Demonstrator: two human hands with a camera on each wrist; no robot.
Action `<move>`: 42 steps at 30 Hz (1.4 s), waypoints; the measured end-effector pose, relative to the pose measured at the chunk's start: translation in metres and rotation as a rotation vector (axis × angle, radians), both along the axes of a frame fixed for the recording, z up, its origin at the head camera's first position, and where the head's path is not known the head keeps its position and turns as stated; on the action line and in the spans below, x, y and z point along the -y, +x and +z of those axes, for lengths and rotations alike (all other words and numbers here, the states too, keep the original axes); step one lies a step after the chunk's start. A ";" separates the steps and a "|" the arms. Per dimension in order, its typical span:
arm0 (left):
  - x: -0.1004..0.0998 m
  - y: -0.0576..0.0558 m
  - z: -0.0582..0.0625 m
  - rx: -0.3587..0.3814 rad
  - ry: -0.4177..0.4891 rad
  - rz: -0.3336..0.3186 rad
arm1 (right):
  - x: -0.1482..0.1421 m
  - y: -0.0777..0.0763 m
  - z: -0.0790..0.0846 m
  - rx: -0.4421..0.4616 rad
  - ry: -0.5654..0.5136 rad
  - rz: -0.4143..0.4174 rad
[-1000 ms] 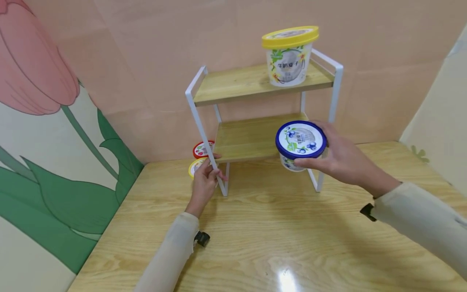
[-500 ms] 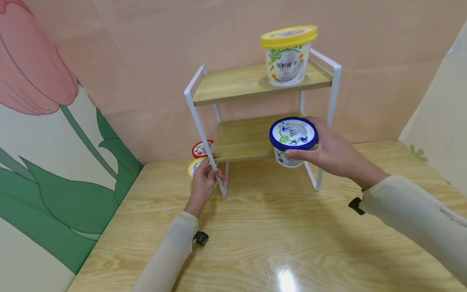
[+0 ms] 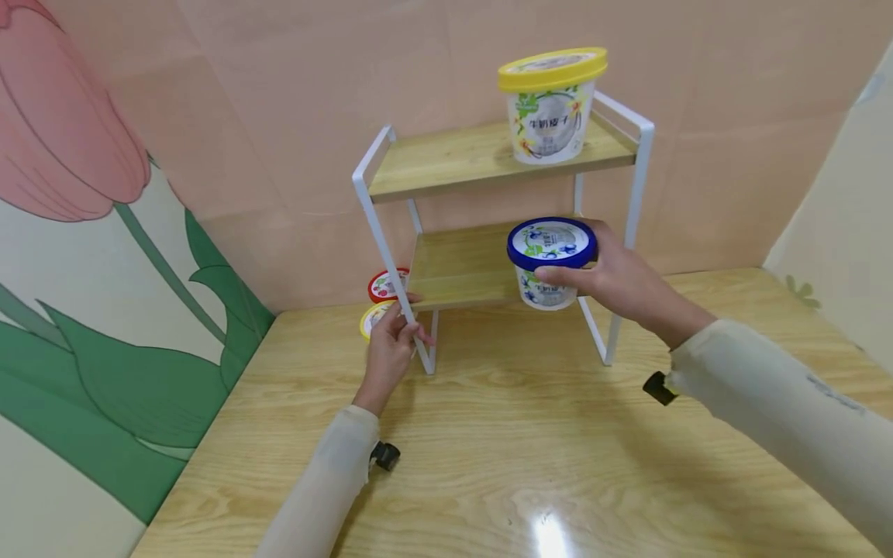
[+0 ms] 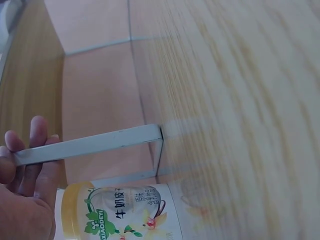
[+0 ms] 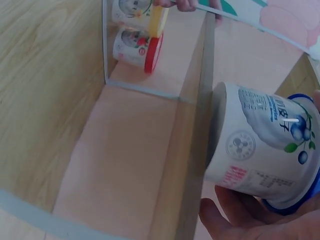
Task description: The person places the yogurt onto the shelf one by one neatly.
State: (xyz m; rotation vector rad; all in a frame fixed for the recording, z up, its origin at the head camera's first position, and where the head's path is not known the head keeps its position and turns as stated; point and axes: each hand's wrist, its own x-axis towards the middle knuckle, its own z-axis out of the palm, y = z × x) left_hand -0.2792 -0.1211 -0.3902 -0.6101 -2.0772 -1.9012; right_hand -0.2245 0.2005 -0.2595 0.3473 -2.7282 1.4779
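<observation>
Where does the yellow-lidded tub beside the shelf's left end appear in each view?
Head: left of centre, the yellow-lidded tub is partly hidden behind the left hand.
Left wrist: bottom edge, left of centre, the yellow-lidded tub appears turned sideways.
Right wrist: top edge, left of centre, the yellow-lidded tub sits just above the red-lidded tub in the picture.
Shared landmark: the white shelf frame, visible in all three.

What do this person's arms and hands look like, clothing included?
The left hand and right hand are bare, without gloves. Long, pale cream sleeves cover both forearms; the right sleeve shows a faint dark marking, too blurred to read. A small black piece juts out near each cuff.
</observation>
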 end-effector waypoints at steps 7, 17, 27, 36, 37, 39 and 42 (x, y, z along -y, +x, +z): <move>0.001 0.000 0.000 0.008 -0.012 0.007 | 0.005 -0.006 -0.004 0.043 -0.104 -0.010; 0.002 0.001 0.002 0.018 -0.002 0.011 | 0.013 -0.015 -0.004 0.077 -0.179 -0.017; 0.001 0.001 0.002 0.021 -0.018 0.017 | 0.014 -0.020 -0.009 0.064 -0.208 -0.039; 0.001 0.001 0.000 0.011 -0.010 0.001 | 0.014 -0.025 -0.012 0.056 -0.201 -0.042; 0.001 0.001 0.001 0.010 -0.012 -0.001 | 0.014 -0.025 -0.012 0.059 -0.204 -0.040; 0.001 0.001 0.000 0.011 -0.013 -0.003 | 0.014 -0.026 -0.012 0.068 -0.210 -0.035; 0.002 0.000 0.001 0.015 -0.015 -0.004 | 0.014 -0.027 -0.010 0.085 -0.216 -0.028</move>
